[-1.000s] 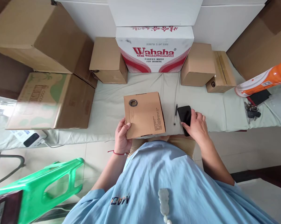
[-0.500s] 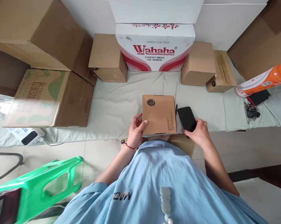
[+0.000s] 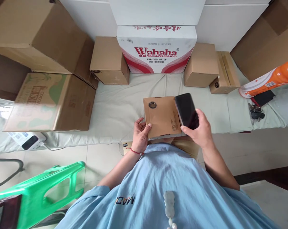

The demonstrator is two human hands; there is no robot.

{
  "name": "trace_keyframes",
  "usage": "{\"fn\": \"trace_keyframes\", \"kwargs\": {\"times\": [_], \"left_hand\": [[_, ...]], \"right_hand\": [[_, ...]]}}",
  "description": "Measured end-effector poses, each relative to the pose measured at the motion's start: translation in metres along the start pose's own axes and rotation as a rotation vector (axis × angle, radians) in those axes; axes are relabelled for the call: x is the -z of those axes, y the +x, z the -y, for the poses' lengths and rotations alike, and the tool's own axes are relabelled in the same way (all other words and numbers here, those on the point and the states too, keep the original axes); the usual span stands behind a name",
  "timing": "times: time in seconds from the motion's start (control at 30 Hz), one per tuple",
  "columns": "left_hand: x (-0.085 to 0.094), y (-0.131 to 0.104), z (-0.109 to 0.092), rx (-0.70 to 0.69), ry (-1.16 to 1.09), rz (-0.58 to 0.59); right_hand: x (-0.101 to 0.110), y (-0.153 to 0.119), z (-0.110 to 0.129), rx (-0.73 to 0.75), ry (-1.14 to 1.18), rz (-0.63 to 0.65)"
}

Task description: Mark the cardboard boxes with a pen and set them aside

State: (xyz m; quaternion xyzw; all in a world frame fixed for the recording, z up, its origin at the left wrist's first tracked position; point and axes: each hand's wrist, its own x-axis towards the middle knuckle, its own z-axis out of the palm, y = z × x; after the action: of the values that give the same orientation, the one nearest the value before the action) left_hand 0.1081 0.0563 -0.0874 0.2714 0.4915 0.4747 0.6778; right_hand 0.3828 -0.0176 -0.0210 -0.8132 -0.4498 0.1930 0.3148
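"In front of the Wahaha carton (image 3: 156, 51), over the near edge of the counter (image 3: 117, 106), what's there?"

"A flat box (image 3: 160, 118). The left hand (image 3: 140, 136) pinches its left corner away from the carton, thumb on top."

"And the phone (image 3: 186, 109)?"

"In front of the carton's right end, pinched between thumb and fingers of the right hand (image 3: 200, 131), overlapping the flat box's right edge."

"What stands right of the Wahaha carton?"

"A brown carton (image 3: 201, 65) just beside it, and a bottle (image 3: 268, 81) farther off."

single head-worn view, facing forward and down, over the blue shirt (image 3: 151, 184), near the hands (image 3: 140, 136) and cloth-covered table (image 3: 112, 108)
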Motion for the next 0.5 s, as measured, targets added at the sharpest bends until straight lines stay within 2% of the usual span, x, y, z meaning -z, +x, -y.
{"fn": "trace_keyframes", "kwargs": {"times": [0.1, 0.23, 0.33, 0.5], "left_hand": [[-0.002, 0.0, 0.001, -0.012, 0.007, -0.011], [-0.005, -0.004, 0.0, -0.013, 0.007, -0.015], [-0.005, -0.006, 0.0, -0.022, -0.005, -0.021], [-0.004, -0.006, 0.001, -0.02, 0.014, -0.013]], "right_hand": [[-0.025, -0.012, 0.037, 0.181, 0.014, 0.01], [-0.061, -0.026, 0.074, 0.252, 0.022, 0.024], [-0.074, -0.031, 0.086, 0.264, 0.019, 0.053], [-0.073, -0.032, 0.088, 0.241, -0.012, 0.074]]}}
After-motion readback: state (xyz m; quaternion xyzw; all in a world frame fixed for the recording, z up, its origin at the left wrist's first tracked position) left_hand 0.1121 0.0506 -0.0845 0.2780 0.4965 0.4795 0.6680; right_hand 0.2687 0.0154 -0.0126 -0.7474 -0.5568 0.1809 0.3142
